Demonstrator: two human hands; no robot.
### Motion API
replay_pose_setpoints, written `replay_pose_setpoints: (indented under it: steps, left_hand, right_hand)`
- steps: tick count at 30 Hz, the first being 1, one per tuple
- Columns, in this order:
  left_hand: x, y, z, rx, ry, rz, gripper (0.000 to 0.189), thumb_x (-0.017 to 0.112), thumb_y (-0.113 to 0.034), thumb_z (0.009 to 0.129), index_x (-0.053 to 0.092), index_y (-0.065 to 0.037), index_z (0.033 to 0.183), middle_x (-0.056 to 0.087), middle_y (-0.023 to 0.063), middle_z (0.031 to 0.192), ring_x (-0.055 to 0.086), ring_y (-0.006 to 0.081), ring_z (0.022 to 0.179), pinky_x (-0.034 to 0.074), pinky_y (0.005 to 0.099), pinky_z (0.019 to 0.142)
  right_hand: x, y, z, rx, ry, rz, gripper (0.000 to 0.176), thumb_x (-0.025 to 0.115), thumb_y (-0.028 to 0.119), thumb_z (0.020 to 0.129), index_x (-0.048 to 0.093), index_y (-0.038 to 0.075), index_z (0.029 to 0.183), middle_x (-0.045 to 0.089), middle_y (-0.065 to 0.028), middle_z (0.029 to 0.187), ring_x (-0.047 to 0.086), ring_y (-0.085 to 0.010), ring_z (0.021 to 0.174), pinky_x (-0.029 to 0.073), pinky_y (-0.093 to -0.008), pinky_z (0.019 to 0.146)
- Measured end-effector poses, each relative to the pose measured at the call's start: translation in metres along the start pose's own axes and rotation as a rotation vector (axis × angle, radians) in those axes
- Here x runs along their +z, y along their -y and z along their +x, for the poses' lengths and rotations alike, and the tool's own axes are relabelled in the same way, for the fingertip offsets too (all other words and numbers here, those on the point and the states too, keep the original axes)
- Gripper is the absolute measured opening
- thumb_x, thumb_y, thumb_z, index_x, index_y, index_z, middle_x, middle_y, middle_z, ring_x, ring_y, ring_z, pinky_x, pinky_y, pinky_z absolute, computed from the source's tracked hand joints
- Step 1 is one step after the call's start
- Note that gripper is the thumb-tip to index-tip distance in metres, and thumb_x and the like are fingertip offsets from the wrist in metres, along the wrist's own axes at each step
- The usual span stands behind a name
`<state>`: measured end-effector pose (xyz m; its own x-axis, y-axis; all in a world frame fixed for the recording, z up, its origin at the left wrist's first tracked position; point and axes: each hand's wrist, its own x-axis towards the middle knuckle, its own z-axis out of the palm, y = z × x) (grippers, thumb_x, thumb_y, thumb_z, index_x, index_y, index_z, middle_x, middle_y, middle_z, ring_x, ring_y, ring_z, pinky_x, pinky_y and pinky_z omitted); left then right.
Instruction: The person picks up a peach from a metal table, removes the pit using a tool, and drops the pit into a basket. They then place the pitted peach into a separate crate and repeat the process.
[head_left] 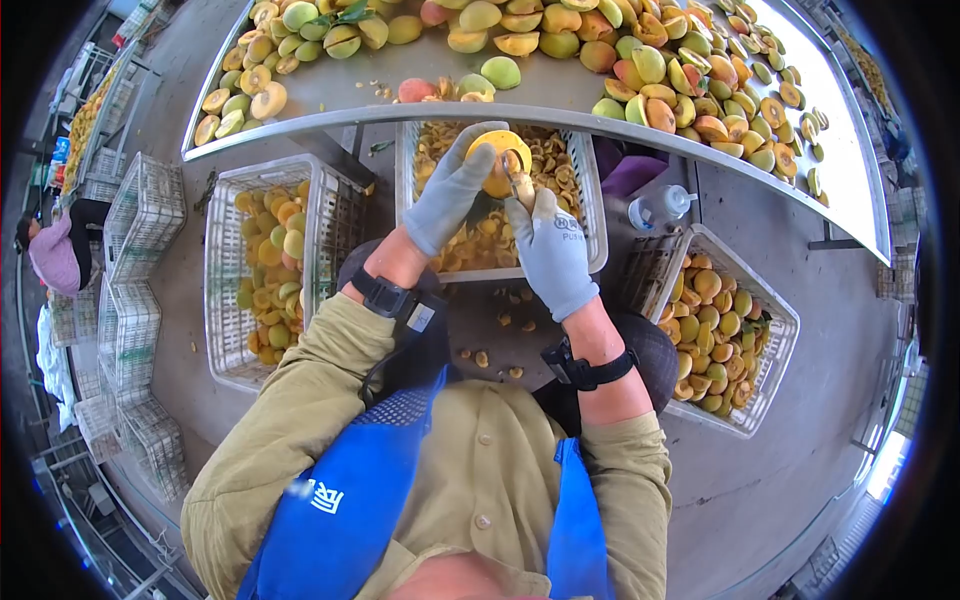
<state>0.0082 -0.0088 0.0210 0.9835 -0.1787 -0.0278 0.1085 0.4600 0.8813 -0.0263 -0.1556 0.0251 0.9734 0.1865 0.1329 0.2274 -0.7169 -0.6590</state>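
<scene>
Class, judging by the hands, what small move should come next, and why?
Probably, the right hand should ease the tool gently around the fruit's middle: the left hand grips that fruit, and the tool's end appears to meet it, above a crate of pieces.

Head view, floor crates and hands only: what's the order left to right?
Stacked crates → left fruit crate → gloved left hand → gloved right hand → right fruit crate.

Bright; glare on tabletop [790,42] right; dark, warped edges
</scene>
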Motion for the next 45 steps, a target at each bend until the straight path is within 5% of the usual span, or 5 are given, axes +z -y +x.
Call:
replay_pose_setpoints:
  steps: [9, 15, 22, 40, 45]
  left_hand:
    - [-0.020, 0.004, 0.006, 0.052, 0.114, 0.223, 0.044, 0.055, -0.041, 0.090, 0.054, -0.006, 0.116, 0.056, 0.0011, 0.104, 0.052, 0.0080, 0.095, 0.043, 0.0239, 0.085]
    - [-0.019, -0.016, 0.005, -0.147, 0.173, 0.132, 0.045, 0.054, -0.040, 0.091, 0.051, -0.007, 0.121, 0.056, 0.0025, 0.106, 0.052, 0.0095, 0.094, 0.045, 0.0245, 0.082]
    - [0.002, 0.017, -0.005, 0.093, -0.126, 0.028, 0.038, 0.052, -0.035, 0.093, 0.049, -0.011, 0.123, 0.053, 0.0015, 0.107, 0.052, 0.0104, 0.094, 0.047, 0.0257, 0.082]
    - [-0.009, 0.009, -0.001, -0.080, -0.133, -0.172, 0.056, 0.049, -0.052, 0.088, 0.047, -0.007, 0.121, 0.058, 0.0046, 0.102, 0.057, 0.0161, 0.093, 0.049, 0.0296, 0.081]
    - [-0.040, 0.012, 0.006, 0.250, -0.070, 0.378, 0.042, 0.055, -0.042, 0.090, 0.055, -0.007, 0.113, 0.057, 0.0020, 0.102, 0.051, 0.0083, 0.094, 0.043, 0.0246, 0.085]
  right_hand:
    - [0.015, -0.009, -0.004, -0.045, 0.134, 0.283, 0.029, 0.050, 0.027, 0.091, 0.047, -0.001, 0.086, 0.058, -0.0184, 0.067, 0.059, -0.0326, 0.058, 0.045, -0.0423, 0.053]
    - [-0.016, 0.013, -0.003, 0.469, 0.521, 0.923, 0.027, 0.048, 0.029, 0.094, 0.045, 0.004, 0.086, 0.043, 0.0004, 0.058, 0.038, -0.0070, 0.038, 0.033, -0.0242, 0.034]
    - [-0.006, 0.018, -0.004, 0.490, 0.479, 1.113, 0.031, 0.043, 0.034, 0.096, 0.046, 0.004, 0.089, 0.043, 0.0007, 0.051, 0.039, -0.0078, 0.034, 0.033, -0.0227, 0.032]
    - [-0.016, -0.008, -0.003, 0.574, 0.685, 1.985, 0.039, 0.045, 0.044, 0.094, 0.052, 0.006, 0.089, 0.033, 0.0055, 0.055, 0.029, -0.0039, 0.037, 0.025, -0.0204, 0.033]
    - [-0.008, 0.001, -0.011, 0.622, 0.382, 1.129, 0.042, 0.042, 0.047, 0.094, 0.050, 0.006, 0.087, 0.040, 0.0023, 0.056, 0.037, -0.0071, 0.039, 0.033, -0.0221, 0.033]
